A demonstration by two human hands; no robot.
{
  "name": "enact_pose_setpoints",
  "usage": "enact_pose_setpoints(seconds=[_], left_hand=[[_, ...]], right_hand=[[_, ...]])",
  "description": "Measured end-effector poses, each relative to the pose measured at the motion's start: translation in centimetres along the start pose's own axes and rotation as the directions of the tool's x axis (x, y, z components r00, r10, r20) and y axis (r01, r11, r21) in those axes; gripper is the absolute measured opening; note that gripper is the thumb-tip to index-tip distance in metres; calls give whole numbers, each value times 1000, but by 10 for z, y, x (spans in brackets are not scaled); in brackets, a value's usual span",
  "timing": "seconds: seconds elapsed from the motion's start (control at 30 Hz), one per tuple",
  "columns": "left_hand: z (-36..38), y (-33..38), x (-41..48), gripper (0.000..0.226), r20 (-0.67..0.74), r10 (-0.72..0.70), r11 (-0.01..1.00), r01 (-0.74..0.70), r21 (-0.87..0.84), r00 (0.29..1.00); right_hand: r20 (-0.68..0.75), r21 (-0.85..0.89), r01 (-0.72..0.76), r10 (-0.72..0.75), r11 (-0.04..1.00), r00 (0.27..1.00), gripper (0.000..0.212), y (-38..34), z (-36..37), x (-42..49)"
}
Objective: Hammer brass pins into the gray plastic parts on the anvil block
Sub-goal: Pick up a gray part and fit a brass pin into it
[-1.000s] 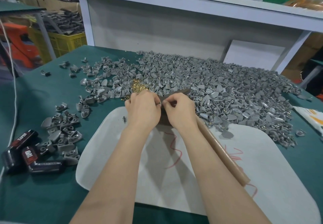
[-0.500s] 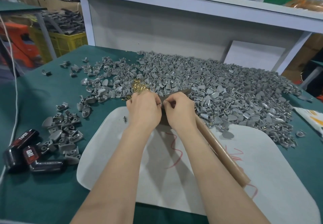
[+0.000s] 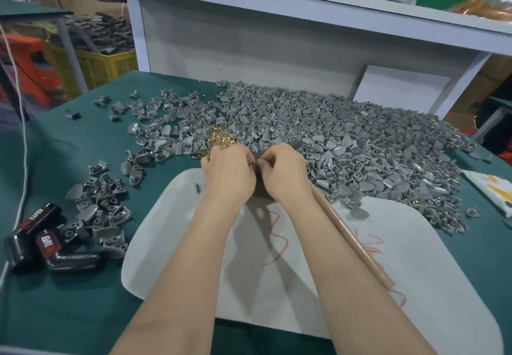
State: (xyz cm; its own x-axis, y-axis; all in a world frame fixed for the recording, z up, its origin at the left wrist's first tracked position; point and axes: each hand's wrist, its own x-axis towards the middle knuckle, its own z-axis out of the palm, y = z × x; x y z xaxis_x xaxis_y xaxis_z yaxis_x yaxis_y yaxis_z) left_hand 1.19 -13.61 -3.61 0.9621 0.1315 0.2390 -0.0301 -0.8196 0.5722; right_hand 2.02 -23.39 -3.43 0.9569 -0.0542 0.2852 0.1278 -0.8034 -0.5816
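Both curled, left hand touching right hand

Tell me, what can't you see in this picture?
All in the head view:
- Whatever the left hand and right hand are working on: their curled fingers cover it.
- Dark anvil block: mostly under both hands.
- Head of the wooden-handled hammer: hidden behind the right hand.
- Single brass pins in the golden pile: too small.
- Orange and white packet: cut off by the right edge.
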Motion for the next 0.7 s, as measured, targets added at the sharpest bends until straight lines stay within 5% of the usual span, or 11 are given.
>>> enact_pose_setpoints(seconds=[0.37,0.47,0.53,0.6,0.7], left_hand=[[-1,0,-1,11,-1,-8,1000,8,1,1000],[-1,0,-1,11,-10,-5,1000,5,-1,1000],[0,1,0,11,-8,-5,1000,5,0,1000],[0,2,-1,13,-14,-1,1000,1,5,1000],[1,1,-1,16,-39,5,1000,-4,25,999]], right_hand=[[61,16,-52,51,999,997,13,1,-5,3],[-22,101,-62,65,993,998,16,14,-22,0],[-81,-31,-146,143,989,986,23,32,-37,-4],[48,-302,-240,266,923,963,30,45,-46,-11],[172,-324,-256,323,911,931,25,48,-45,-14]])
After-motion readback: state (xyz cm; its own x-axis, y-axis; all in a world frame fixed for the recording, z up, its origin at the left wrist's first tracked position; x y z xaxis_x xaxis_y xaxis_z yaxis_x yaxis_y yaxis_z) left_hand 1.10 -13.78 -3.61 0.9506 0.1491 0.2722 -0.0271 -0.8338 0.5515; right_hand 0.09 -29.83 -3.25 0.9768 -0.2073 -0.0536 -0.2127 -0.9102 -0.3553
